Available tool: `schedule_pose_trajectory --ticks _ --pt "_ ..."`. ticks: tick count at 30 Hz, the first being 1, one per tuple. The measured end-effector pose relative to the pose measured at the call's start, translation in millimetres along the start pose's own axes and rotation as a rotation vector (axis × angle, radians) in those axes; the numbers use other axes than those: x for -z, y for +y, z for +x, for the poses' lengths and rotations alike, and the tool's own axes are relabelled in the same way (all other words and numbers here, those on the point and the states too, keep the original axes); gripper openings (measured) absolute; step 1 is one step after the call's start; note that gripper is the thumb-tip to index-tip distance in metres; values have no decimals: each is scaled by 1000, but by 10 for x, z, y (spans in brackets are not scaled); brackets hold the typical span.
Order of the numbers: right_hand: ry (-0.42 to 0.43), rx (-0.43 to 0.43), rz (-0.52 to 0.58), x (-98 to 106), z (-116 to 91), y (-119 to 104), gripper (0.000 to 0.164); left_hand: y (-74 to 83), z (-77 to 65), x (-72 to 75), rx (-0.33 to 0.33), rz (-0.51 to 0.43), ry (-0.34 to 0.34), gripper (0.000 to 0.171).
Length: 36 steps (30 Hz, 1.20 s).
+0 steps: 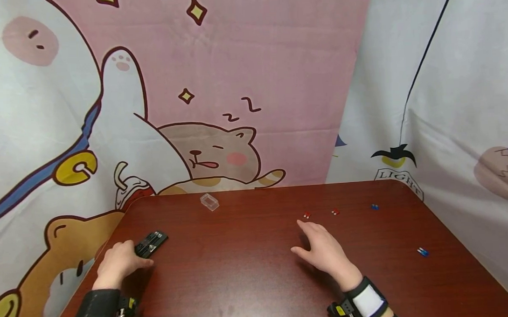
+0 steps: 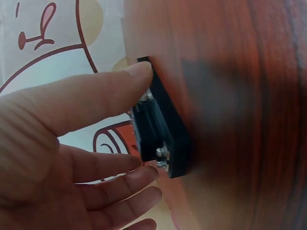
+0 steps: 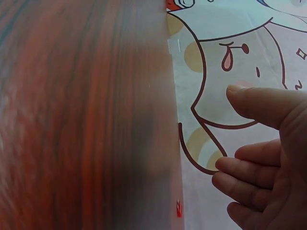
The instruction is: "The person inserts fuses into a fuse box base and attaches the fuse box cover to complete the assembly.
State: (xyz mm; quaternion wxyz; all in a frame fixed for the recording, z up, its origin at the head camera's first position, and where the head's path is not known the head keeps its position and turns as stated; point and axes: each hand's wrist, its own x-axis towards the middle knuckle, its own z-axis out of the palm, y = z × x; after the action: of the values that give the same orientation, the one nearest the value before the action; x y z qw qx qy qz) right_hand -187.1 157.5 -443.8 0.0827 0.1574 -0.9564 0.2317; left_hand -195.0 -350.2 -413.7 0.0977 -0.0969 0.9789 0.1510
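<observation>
My left hand (image 1: 121, 261) is at the left side of the table, beside a small black block (image 1: 151, 244) with slots and shiny metal parts. In the left wrist view the thumb is straight and its tip overlaps one end of the block (image 2: 165, 124). The other fingers are loosely bent, the index fingertip right at the opposite end. Over the right half of the table my right hand (image 1: 324, 249) hovers with relaxed, spread fingers, holding nothing. Just beyond its fingertips lies a small red piece with pale tips (image 1: 307, 215); another red piece (image 1: 335, 212) lies to its right.
A clear plastic box (image 1: 209, 202) sits near the back edge of the brown table (image 1: 241, 271). Two small blue pieces lie at the right, one farther back (image 1: 375, 207) and one nearer (image 1: 423, 252). A printed cloth (image 1: 301, 82) hangs right behind the table.
</observation>
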Motion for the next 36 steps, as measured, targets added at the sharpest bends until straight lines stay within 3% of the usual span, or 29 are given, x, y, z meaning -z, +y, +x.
schedule_pose_trajectory --ticks 16,23,36 --pt "-22 70 33 -176 59 -166 68 -68 104 -74 -18 -14 36 84" --pt "-45 116 68 -248 82 -236 65 -127 166 -91 -43 14 60 70" --pt "-68 102 87 -302 149 -257 66 -134 223 -83 -60 -38 38 67"
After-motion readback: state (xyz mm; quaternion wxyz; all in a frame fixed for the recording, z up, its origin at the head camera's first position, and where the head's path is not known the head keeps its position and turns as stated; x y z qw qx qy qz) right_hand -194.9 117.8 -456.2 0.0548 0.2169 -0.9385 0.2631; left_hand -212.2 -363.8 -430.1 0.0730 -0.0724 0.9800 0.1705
